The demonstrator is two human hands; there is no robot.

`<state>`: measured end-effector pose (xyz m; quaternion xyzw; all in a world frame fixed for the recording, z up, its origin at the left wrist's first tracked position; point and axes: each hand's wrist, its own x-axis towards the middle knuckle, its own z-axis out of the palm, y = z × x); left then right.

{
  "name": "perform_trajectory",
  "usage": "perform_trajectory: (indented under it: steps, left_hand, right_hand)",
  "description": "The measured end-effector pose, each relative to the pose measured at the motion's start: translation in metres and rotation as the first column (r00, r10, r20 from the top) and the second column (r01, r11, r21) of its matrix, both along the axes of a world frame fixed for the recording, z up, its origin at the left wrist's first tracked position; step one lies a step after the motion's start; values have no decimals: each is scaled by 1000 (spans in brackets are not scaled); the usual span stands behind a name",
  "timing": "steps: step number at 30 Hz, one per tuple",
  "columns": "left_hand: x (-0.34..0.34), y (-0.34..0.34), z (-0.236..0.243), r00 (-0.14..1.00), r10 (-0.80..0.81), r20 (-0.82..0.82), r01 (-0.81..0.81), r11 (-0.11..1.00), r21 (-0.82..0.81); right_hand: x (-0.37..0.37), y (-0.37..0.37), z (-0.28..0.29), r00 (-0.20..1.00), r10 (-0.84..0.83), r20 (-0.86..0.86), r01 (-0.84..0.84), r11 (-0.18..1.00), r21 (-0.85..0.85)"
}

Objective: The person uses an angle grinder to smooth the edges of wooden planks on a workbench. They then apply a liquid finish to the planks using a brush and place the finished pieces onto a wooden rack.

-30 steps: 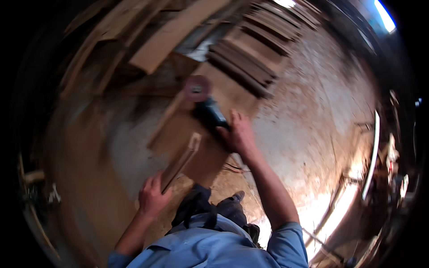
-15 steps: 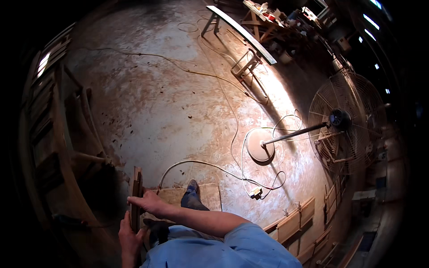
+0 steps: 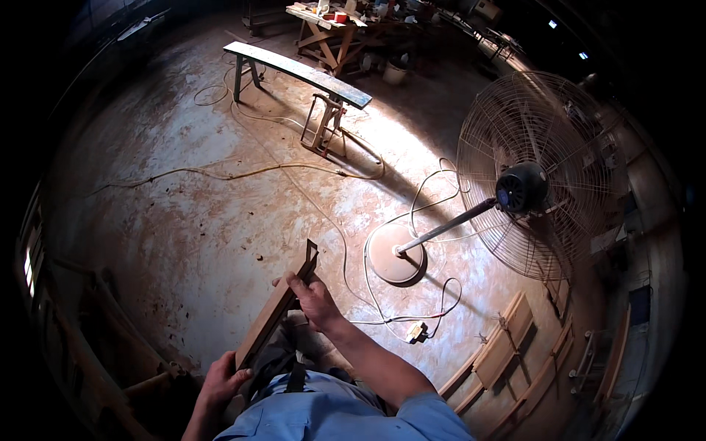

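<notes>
A long, narrow wooden piece [image 3: 268,323] slants up and to the right in front of my body, its far end showing a narrow notch or slot. My left hand [image 3: 222,381] grips the lower part near my waist. My right hand [image 3: 316,305] is closed round it higher up, just below the far end, with thumb and fingers wrapped over the wood.
A large standing fan [image 3: 522,187] with a round base [image 3: 390,257] is at right, among cables and a power socket [image 3: 417,331]. A plank bench [image 3: 287,66] and a cluttered table [image 3: 323,18] stand ahead. Wooden boards [image 3: 500,345] lie lower right; dark timber [image 3: 132,353] is lower left.
I have turned from the stack of boards and the angle grinder toward the fan. My right hand has left the grinder and now holds the wooden piece, which has tilted and moved rightward.
</notes>
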<state>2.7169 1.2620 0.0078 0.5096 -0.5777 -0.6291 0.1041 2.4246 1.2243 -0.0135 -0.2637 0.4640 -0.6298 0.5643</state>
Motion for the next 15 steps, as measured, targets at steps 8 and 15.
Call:
perform_trajectory:
  steps: [8, 15]
  left_hand:
    - [-116, -240, -23, 907, -375, 192, 395, 915, -78]
    - [-233, -416, 6, 863, -489, 125, 496, 868, -28]
  right_hand:
    - [-149, -159, 3, 937, -342, -68, 348, 930, 114]
    - [-250, -276, 22, 860, -477, -180, 471, 879, -75]
